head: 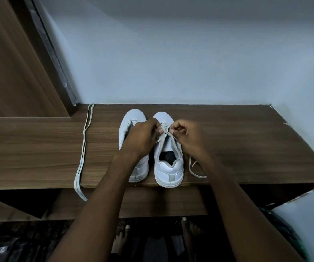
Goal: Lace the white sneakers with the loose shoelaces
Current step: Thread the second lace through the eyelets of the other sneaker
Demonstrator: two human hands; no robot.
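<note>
Pinching the shoelace [164, 133], left hand [143, 138] and right hand [187, 136].

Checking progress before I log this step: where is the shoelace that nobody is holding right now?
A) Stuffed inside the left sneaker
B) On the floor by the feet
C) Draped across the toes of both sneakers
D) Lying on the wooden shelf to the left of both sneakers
D: the spare shoelace lies doubled along the wooden shelf, left of the sneakers, its near end hanging over the front edge.
</note>
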